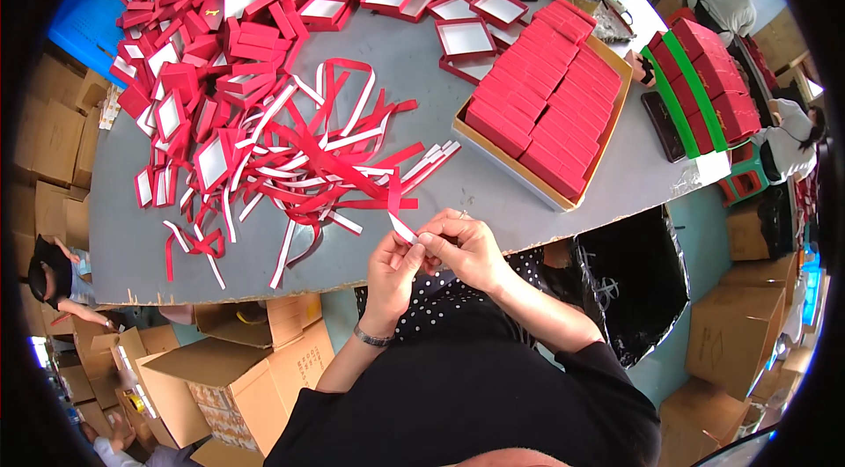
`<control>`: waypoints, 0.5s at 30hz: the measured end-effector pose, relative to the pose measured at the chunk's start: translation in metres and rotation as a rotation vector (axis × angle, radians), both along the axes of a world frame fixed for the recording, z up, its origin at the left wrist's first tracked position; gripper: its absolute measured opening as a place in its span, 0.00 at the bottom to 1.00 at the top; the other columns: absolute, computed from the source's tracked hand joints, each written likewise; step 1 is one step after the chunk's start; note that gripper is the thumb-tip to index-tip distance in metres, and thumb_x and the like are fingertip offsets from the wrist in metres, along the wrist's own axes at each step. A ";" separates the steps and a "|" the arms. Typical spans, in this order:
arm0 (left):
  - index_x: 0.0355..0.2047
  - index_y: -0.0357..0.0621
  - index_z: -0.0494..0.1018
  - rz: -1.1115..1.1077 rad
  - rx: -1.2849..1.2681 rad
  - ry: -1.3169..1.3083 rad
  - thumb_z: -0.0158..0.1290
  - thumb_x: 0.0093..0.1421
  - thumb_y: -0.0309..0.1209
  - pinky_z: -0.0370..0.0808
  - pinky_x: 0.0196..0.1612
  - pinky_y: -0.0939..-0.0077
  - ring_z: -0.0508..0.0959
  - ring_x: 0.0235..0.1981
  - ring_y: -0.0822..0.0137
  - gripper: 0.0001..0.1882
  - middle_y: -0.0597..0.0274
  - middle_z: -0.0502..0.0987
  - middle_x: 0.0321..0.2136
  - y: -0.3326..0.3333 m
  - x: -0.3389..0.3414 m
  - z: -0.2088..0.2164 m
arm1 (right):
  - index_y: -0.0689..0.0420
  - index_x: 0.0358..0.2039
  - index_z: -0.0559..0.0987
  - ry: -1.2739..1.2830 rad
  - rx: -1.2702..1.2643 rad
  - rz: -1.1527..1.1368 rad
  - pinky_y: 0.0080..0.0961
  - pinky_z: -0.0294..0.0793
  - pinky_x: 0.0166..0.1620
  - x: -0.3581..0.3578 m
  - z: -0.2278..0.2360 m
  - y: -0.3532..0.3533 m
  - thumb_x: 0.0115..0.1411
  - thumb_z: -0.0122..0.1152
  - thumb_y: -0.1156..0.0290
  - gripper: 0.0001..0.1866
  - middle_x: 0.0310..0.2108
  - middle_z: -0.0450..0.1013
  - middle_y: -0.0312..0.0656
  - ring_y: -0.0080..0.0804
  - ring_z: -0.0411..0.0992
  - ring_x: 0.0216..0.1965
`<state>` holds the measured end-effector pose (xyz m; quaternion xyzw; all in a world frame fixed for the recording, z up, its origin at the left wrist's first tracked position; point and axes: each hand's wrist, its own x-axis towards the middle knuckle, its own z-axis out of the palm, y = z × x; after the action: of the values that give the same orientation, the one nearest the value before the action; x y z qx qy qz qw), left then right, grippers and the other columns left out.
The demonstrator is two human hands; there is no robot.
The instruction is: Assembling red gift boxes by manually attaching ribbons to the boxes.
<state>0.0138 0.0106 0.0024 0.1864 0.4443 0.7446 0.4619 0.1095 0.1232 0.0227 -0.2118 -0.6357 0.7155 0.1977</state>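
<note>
Both my hands meet at the table's near edge, fingers pinched together around one end of a red strip with a white side (402,227). My left hand (390,280) is closed on the strip, thumb and fingers pressed together. Against it, the thumb and fingers of my right hand (469,254) are closed on the same end; what lies between the fingertips is hidden. The strip rises from my hands toward a tangled heap of red and white strips (308,154) just beyond.
A big pile of small red boxes (255,36) covers the far left. Closed red boxes fill a cardboard tray (572,203) at right, near open red box parts (464,38). A black-lined bin (638,282) stands below the edge. Cartons (238,379) flank me; other people (726,5) work nearby.
</note>
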 end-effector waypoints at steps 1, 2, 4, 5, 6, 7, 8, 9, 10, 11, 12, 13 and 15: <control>0.35 0.38 0.67 0.002 0.011 0.001 0.49 0.63 0.27 0.73 0.31 0.80 0.75 0.29 0.73 0.05 0.62 0.74 0.28 0.000 -0.005 0.000 | 0.65 0.32 0.79 0.001 0.011 0.002 0.21 0.73 0.29 -0.003 0.008 0.004 0.60 0.56 0.74 0.07 0.30 0.70 0.42 0.27 0.72 0.26; 0.34 0.39 0.68 0.009 0.033 -0.015 0.50 0.62 0.27 0.72 0.31 0.81 0.75 0.28 0.73 0.04 0.63 0.74 0.27 0.001 -0.010 0.000 | 0.63 0.33 0.79 -0.024 0.205 0.103 0.22 0.73 0.29 -0.007 0.023 0.013 0.59 0.57 0.73 0.07 0.30 0.71 0.43 0.28 0.73 0.27; 0.33 0.39 0.68 0.016 0.063 -0.031 0.50 0.62 0.27 0.71 0.31 0.82 0.74 0.28 0.74 0.04 0.64 0.74 0.27 0.000 -0.021 -0.005 | 0.62 0.33 0.80 -0.052 0.407 0.205 0.23 0.74 0.30 -0.020 0.052 0.034 0.58 0.58 0.72 0.07 0.30 0.73 0.44 0.29 0.73 0.28; 0.32 0.39 0.68 0.021 0.000 0.131 0.51 0.62 0.26 0.70 0.31 0.83 0.74 0.28 0.74 0.04 0.64 0.75 0.27 -0.002 -0.026 -0.012 | 0.60 0.32 0.80 -0.047 0.625 0.187 0.27 0.74 0.31 -0.031 0.065 0.049 0.56 0.59 0.70 0.08 0.29 0.73 0.44 0.32 0.74 0.28; 0.31 0.38 0.69 0.029 -0.064 0.293 0.51 0.61 0.26 0.69 0.31 0.83 0.74 0.28 0.75 0.04 0.65 0.75 0.27 -0.004 -0.031 -0.019 | 0.58 0.32 0.80 -0.040 0.842 0.169 0.31 0.74 0.32 -0.044 0.078 0.067 0.54 0.60 0.68 0.08 0.28 0.74 0.45 0.34 0.75 0.28; 0.28 0.37 0.70 0.065 -0.069 0.410 0.52 0.59 0.25 0.69 0.30 0.82 0.74 0.26 0.74 0.05 0.63 0.75 0.26 -0.004 -0.034 -0.027 | 0.58 0.34 0.80 -0.047 0.952 0.127 0.29 0.74 0.34 -0.062 0.091 0.089 0.54 0.60 0.67 0.10 0.29 0.74 0.44 0.33 0.74 0.30; 0.28 0.37 0.70 0.070 -0.065 0.410 0.52 0.59 0.25 0.69 0.30 0.82 0.74 0.26 0.74 0.05 0.63 0.75 0.26 -0.003 -0.038 -0.028 | 0.58 0.35 0.79 -0.051 1.060 0.085 0.27 0.74 0.35 -0.084 0.102 0.117 0.54 0.60 0.66 0.11 0.31 0.75 0.43 0.32 0.74 0.32; 0.27 0.36 0.70 0.091 -0.129 0.626 0.54 0.58 0.25 0.69 0.29 0.81 0.73 0.24 0.73 0.05 0.61 0.75 0.25 -0.005 -0.041 -0.026 | 0.57 0.36 0.79 -0.266 1.023 0.055 0.29 0.74 0.37 -0.113 0.110 0.147 0.54 0.60 0.62 0.14 0.33 0.75 0.43 0.35 0.75 0.33; 0.26 0.36 0.70 0.094 -0.179 0.841 0.55 0.57 0.25 0.70 0.27 0.80 0.73 0.22 0.72 0.06 0.60 0.75 0.24 -0.005 -0.042 -0.023 | 0.55 0.39 0.79 -0.375 1.159 0.009 0.32 0.73 0.40 -0.138 0.107 0.190 0.56 0.57 0.54 0.19 0.36 0.76 0.43 0.37 0.75 0.35; 0.25 0.36 0.70 0.106 -0.144 0.811 0.56 0.55 0.25 0.69 0.25 0.78 0.73 0.20 0.70 0.06 0.57 0.74 0.23 -0.004 -0.039 -0.020 | 0.54 0.43 0.78 -0.565 1.203 -0.057 0.34 0.72 0.45 -0.161 0.106 0.230 0.58 0.51 0.47 0.24 0.42 0.75 0.45 0.40 0.74 0.42; 0.25 0.37 0.70 0.093 -0.168 0.861 0.56 0.54 0.24 0.69 0.24 0.77 0.73 0.20 0.68 0.06 0.58 0.74 0.23 -0.004 -0.037 -0.017 | 0.52 0.49 0.75 -0.724 1.233 -0.093 0.37 0.67 0.52 -0.181 0.096 0.278 0.59 0.44 0.40 0.30 0.46 0.73 0.46 0.42 0.70 0.49; 0.25 0.37 0.70 0.087 -0.176 0.899 0.57 0.53 0.24 0.69 0.23 0.76 0.73 0.19 0.67 0.06 0.58 0.74 0.22 -0.003 -0.037 -0.015 | 0.49 0.52 0.72 -0.864 1.226 -0.140 0.38 0.62 0.57 -0.192 0.083 0.317 0.59 0.40 0.37 0.33 0.50 0.71 0.46 0.44 0.66 0.54; 0.25 0.38 0.70 0.095 -0.181 0.940 0.57 0.52 0.24 0.68 0.22 0.75 0.72 0.19 0.65 0.05 0.59 0.73 0.22 0.000 -0.037 -0.011 | 0.49 0.57 0.68 -1.164 1.084 -0.145 0.37 0.56 0.61 -0.197 0.050 0.395 0.58 0.34 0.34 0.38 0.58 0.63 0.48 0.47 0.59 0.60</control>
<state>-0.0234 0.0106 -0.0082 0.4416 0.6760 0.5582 0.1910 -0.0876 0.5179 0.0726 -0.4664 -0.8809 0.0665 -0.0445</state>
